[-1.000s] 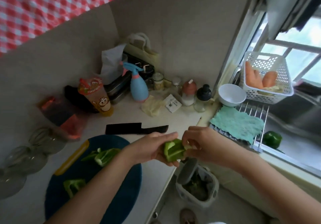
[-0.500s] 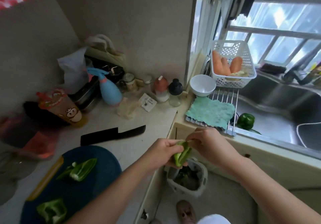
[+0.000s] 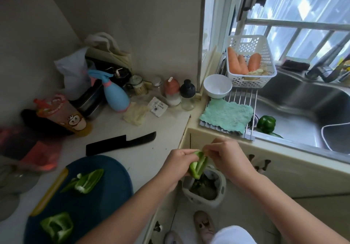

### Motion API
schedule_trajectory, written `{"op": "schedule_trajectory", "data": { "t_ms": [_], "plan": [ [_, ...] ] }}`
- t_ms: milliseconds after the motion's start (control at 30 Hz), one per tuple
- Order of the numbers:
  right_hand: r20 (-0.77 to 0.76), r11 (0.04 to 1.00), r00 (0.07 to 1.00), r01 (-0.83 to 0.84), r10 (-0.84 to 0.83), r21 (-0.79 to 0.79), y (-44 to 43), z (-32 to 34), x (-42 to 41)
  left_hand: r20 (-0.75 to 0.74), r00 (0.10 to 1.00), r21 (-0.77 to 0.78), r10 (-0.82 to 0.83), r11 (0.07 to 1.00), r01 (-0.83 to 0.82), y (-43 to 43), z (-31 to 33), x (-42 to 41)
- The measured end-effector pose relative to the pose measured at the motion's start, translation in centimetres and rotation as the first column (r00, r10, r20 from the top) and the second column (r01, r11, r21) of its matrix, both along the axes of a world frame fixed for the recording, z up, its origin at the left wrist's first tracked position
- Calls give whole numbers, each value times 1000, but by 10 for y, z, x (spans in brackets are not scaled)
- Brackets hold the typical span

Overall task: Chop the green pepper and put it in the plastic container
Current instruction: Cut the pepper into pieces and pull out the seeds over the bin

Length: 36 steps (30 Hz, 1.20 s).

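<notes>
Green pepper piece [image 3: 198,165] off the table [image 3: 166,128] now, held in the air over the small scrap bin [image 3: 222,185] on the floor. A second ago it sat lower between the hands, hollow side up and broad. It has since been turned on end, hollow side towards the right hand. Left hand [image 3: 178,166]: fingers curled round the outer skin, holding the piece. Right hand [image 3: 227,158]: fingers [image 3: 210,150] drawn narrow, pinching at the upper end of the piece, probably on pith or seeds, though what they hold is too small to tell. Knife [image 3: 121,144] unmoved on the table, beyond the blue board [image 3: 106,196]. Two more pieces [image 3: 87,181] [image 3: 57,226] lie on the board as before. Whole pepper [image 3: 266,124] waits in the sink. Judgement: cleaning step under way, with waste meant for the bin. Chopping proper not begun on this piece. Nothing has reached the plastic container, which I cannot pick out with certainty.
</notes>
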State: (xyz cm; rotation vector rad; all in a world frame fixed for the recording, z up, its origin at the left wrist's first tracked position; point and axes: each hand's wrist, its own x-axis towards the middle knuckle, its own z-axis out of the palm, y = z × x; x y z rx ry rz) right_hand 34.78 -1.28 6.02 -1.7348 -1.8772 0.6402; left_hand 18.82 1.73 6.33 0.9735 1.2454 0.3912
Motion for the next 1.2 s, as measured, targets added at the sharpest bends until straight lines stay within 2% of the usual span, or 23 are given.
{"op": "schedule_trajectory", "data": {
  "t_ms": [267,400,500,633,733,867,1067,1200],
  "plan": [
    [-113,990,989,83,-96,-110,6,-2,-5,-63,996,81,71,995,-66,4,-12,-6],
    [-119,982,987,84,-105,-170,9,-4,-6,-86,993,47,75,996,-71,5,-20,-7],
    [1,975,996,84,-86,-205,11,-11,-3,-77,990,-44,118,992,-122,7,-27,-9],
    [161,967,985,95,-57,-237,9,-24,0,34,948,-274,317,915,-296,13,-28,-11],
    [195,960,979,103,-52,-261,7,-26,3,88,929,-388,359,871,-300,12,-27,-14],
    [194,951,978,132,-79,-279,7,-25,4,104,924,-428,368,855,-292,11,-29,-16],
    [4,964,989,145,-148,-223,9,-21,-3,124,951,-392,285,894,-217,8,-25,-10],
    [-126,955,981,111,-150,-274,13,-17,-17,177,968,-308,178,944,-117,5,-20,-6]
  ]
}}
